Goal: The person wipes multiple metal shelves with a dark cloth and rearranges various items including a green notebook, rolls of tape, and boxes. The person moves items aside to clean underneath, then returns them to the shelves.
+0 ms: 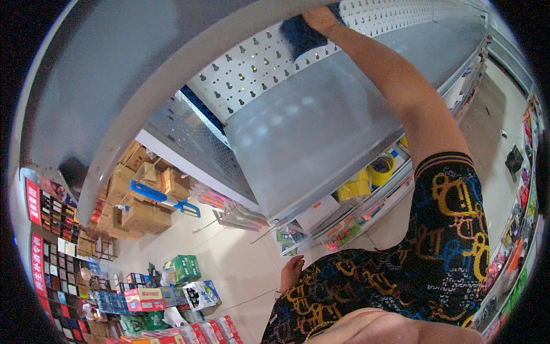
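Your right hand [321, 18] presses a dark blue cloth [302, 35] flat against the white perforated back panel [252, 69], at the rear edge of the grey top shelf [321, 126]; the fingers lie on the cloth, clamping it to the panel. Your left hand [292, 269] hangs low by your patterned shirt [424, 258], fingers loosely curled and holding nothing. Yellow tape rolls [366, 178] sit at the front edge of a lower shelf. Cardboard boxes [143, 200] are stacked on the floor beyond.

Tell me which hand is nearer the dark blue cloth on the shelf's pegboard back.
Right. The right hand presses on the dark blue cloth against the pegboard; the left hand hangs low by the person's side, far below.
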The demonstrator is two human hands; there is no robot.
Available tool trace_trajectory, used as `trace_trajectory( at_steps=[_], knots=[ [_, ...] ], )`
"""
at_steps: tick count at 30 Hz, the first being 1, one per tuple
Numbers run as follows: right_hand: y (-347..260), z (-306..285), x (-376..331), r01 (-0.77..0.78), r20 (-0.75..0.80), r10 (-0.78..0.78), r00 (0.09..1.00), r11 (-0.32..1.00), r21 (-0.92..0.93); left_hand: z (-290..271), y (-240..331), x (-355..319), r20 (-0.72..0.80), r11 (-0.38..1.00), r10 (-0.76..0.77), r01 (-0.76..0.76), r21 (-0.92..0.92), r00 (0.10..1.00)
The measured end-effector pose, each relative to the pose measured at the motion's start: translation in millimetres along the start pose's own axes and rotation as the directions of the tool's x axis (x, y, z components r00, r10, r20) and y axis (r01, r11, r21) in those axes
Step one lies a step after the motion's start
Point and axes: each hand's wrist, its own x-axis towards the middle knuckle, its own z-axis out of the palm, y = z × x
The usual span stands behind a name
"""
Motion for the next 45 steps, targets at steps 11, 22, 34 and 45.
trace_trajectory(
  at_steps=[11, 22, 34, 45],
  knots=[
    [-48.8, 2.4, -32.4, 0.248, -0.181, -0.235, 0.955, 0.967, 0.057, -3.6, 15.0, -3.3, 0.035, 0.998, -0.065, 0.065, 0.022, 0.997],
    [48.8, -4.5, 14.1, -0.316, -0.233, 0.304, 0.924, 0.949, -0.015, -4.4, 15.0, -16.1, 0.013, 0.986, -0.149, 0.149, -0.078, 0.989],
    [29.4, -0.4, 15.9, 0.034, -0.026, -0.032, 0.999, 0.994, 0.101, 6.3, -4.2, 4.9, 0.103, 0.991, -0.073, 0.084, -0.103, 0.992],
    [24.0, -14.1, -11.3, -0.082, 0.112, 0.063, 0.992, 0.981, 0.174, 4.0, 9.4, -8.2, 0.100, 0.999, -0.034, 0.035, -0.009, 0.994]
  ],
)
